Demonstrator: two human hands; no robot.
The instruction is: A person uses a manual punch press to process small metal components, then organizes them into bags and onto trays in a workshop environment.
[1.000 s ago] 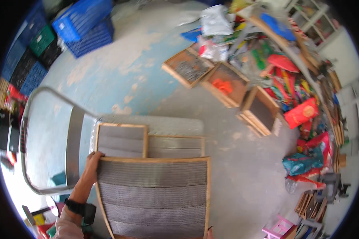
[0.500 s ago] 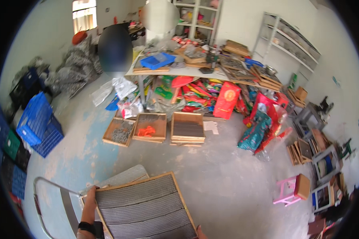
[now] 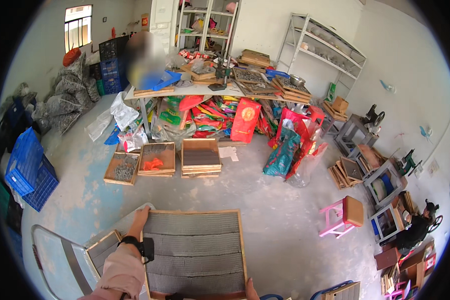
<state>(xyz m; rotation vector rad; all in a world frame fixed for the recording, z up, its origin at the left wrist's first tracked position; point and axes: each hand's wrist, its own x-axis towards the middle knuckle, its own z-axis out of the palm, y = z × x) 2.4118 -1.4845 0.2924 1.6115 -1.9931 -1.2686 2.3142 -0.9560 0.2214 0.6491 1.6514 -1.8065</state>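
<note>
Left hand (image 3: 139,218): at about 7 o'clock, fingers curled over the far left corner of the wooden-framed mesh tray (image 3: 197,252), gripping its frame; a black wristwatch (image 3: 141,246) sits on the wrist.
Right hand (image 3: 250,290): only a sliver shows at 6 o'clock, against the tray's near right edge; finger state cannot be told.
Tray: held flat at 6 o'clock, above a smaller framed tray (image 3: 103,246) on a metal cart (image 3: 60,252).
Floor at 11 o'clock: three wooden trays (image 3: 157,158) in a row.

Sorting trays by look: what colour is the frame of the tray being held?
Light, unpainted wood around grey ridged rows, on the tray; the head view shows it.
</note>
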